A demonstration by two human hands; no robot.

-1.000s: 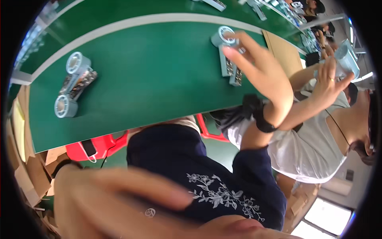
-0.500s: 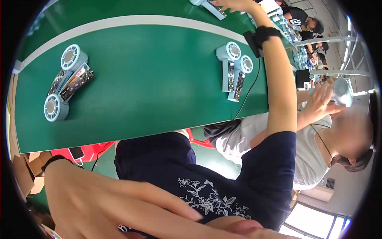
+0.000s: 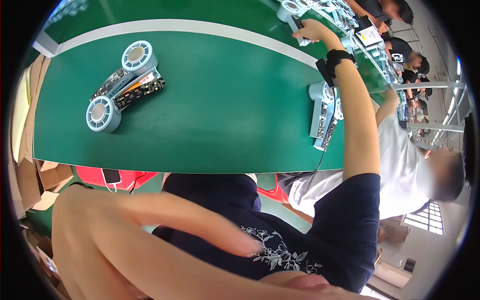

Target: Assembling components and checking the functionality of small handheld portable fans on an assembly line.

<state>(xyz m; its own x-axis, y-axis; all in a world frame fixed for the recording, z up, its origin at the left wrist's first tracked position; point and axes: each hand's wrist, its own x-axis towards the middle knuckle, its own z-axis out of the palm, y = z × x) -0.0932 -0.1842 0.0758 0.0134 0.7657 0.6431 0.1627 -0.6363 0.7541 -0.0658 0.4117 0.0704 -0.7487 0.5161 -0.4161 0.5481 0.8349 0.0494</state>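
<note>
My left hand (image 3: 135, 235) is large and close at the lower left, its stretched fingers pointing right, with nothing seen in them. At the far right, my right hand (image 3: 317, 31) reaches across the table and grips the handle of a light-blue fan-like device (image 3: 298, 30) with a dark circuit board. Two similar devices (image 3: 103, 114) lie crossed at the left, with round vented heads, silver discs and exposed boards. Another pair (image 3: 318, 120) rests at the right, partly behind my right forearm, which wears a black strap (image 3: 334, 65).
The green table (image 3: 220, 115) has a pale strip (image 3: 200, 25) across its far side. More light-blue parts (image 3: 340, 12) crowd the far right. A black cable hangs at the near right edge. Cardboard boxes (image 3: 52, 175) and a red stool (image 3: 90, 176) stand below; a person in grey (image 3: 400, 170) is at the right.
The view has shifted, so the table items sit farther right. My right hand has closed around the fan-like device's handle. The person in grey now reaches forward.
</note>
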